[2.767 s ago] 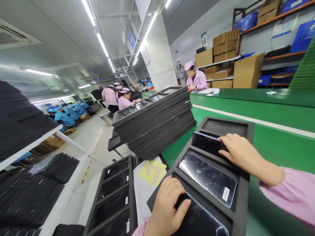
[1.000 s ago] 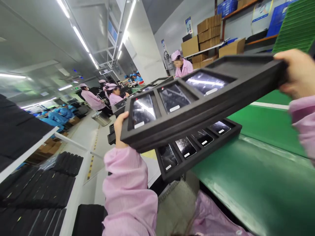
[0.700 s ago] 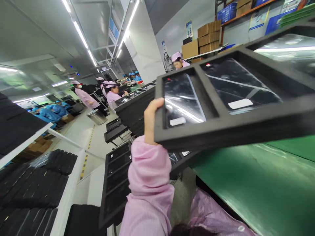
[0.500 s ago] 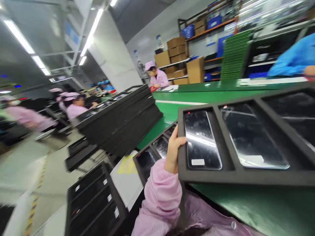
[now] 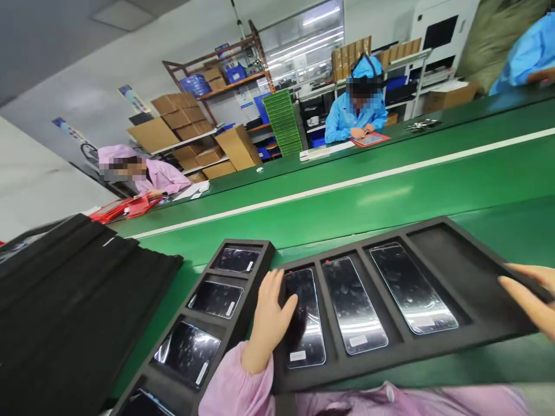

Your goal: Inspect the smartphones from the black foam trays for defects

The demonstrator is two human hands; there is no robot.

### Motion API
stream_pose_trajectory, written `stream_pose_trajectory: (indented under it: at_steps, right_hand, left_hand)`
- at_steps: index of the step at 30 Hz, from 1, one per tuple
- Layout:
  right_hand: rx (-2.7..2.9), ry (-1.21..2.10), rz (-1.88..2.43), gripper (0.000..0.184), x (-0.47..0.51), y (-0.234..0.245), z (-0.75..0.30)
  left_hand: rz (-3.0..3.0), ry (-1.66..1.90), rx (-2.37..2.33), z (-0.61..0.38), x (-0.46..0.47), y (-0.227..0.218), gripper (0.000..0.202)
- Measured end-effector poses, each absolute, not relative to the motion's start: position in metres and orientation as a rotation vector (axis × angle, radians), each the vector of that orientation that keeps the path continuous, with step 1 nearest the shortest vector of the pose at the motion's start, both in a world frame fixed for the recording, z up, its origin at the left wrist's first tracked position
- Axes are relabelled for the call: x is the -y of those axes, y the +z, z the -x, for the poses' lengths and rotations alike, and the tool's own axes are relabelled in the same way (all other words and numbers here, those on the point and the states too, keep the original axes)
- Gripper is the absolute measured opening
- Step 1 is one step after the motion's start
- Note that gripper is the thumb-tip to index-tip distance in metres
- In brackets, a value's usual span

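The black tray (image 5: 459, 271) lies between our two hands, directly before us, its long axis running crosswise from left to right, the right end angled a little farther away. Three glossy panels (image 5: 355, 306) rest in its three left compartments, each with its long side across the tray. Our left hand (image 5: 269, 318) grips the left end, fingers along the rim and thumb over the nearest panel's edge; whether the thumb touches that panel we cannot tell. Our right hand (image 5: 536, 309) pinches the opposite rim, beside the fourth compartment. The left is therefore nearer the panels. We cannot tell whether the tray's underside touches the green worktop (image 5: 303, 208).

Just left of our left hand, a second tray (image 5: 263, 257) runs lengthwise away from us. Beyond it stands a dark stack (image 5: 78, 300). Across the worktop sit a pink-clad co-worker (image 5: 162, 176) and a blue-clad co-worker (image 5: 355, 118).
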State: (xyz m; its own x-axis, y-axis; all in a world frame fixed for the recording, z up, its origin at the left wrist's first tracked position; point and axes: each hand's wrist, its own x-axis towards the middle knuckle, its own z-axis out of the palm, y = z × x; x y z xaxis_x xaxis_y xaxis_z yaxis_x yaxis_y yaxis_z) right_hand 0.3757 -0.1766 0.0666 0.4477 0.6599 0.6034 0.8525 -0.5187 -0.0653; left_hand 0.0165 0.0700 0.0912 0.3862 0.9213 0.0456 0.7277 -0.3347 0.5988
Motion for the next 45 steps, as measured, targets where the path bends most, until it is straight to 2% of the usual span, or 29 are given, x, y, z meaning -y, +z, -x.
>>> stream_pose_trajectory:
  at_steps: [2,4,6,8,10,14,15,17,20,22,25,29,32,35,37,39,43,45]
  right_hand:
    - [1.606,-0.576,2.206,0.038,0.146,0.079,-0.350]
    - [1.832,-0.443,2.346,0.026,0.114,0.087,-0.320]
    - [1.855,-0.408,2.571,0.039,0.089,0.091,-0.297]
    - [1.805,-0.379,2.683,0.050,0.074,0.093,-0.287]
    - [1.739,-0.253,2.670,0.051,0.066,0.094,-0.290]
    - [1.601,0.317,2.352,0.056,0.072,0.099,-0.316]
    - [1.584,0.372,2.252,0.057,0.076,0.101,-0.321]
    - [1.592,0.184,2.161,0.057,0.085,0.107,-0.327]
    - [1.653,-0.475,2.214,0.049,0.093,0.111,-0.323]
    - [1.766,-0.695,2.161,0.043,0.092,0.107,-0.315]
    - [2.025,-0.673,1.912,0.039,0.086,0.091,-0.303]
    - [2.055,-0.442,1.806,0.041,0.089,0.076,-0.302]
    - [1.939,-0.239,1.824,0.038,0.099,0.078,-0.308]
    - [1.775,-0.125,1.840,0.038,0.109,0.084,-0.314]
    - [1.643,-0.103,1.844,0.037,0.115,0.086,-0.316]
    - [1.537,-0.099,1.844,0.033,0.123,0.086,-0.318]
    - [1.457,-0.247,1.841,0.026,0.139,0.089,-0.321]
    - [1.413,-0.343,1.865,0.023,0.145,0.091,-0.323]
  left_hand:
    - [-2.410,0.146,-1.258,-0.037,-0.063,0.104,0.062]
    - [-2.495,-0.196,-1.192,-0.055,-0.055,0.112,0.073]
    - [-2.484,-0.385,-1.198,-0.066,-0.050,0.115,0.080]
    - [-2.480,-0.441,-1.204,-0.071,-0.048,0.116,0.077]
    - [-2.517,-0.445,-1.208,-0.073,-0.047,0.118,0.071]
    - [-2.605,-0.371,-1.293,-0.069,-0.048,0.128,0.050]
    - [-2.608,-0.322,-1.355,-0.064,-0.050,0.132,0.042]
    - [-2.566,-0.177,-1.479,-0.050,-0.057,0.138,0.034]
    - [-2.310,0.124,-1.537,-0.022,-0.071,0.136,0.034]
    - [-2.048,0.313,-1.509,-0.009,-0.075,0.123,0.032]
    - [-2.021,0.491,-1.492,-0.005,-0.063,0.098,0.032]
    - [-2.718,0.501,-1.415,-0.023,-0.038,0.093,0.033]
    - [-2.998,0.462,-0.928,-0.055,-0.036,0.108,0.033]
    - [-2.989,0.287,-0.257,-0.100,-0.046,0.111,0.026]
    - [-2.946,0.158,-0.066,-0.128,-0.052,0.104,0.022]
    - [-2.882,0.150,-0.040,-0.145,-0.057,0.098,0.024]
    - [-2.662,0.360,-0.162,-0.138,-0.059,0.101,0.029]
    - [-2.574,0.488,-0.380,-0.120,-0.057,0.106,0.017]
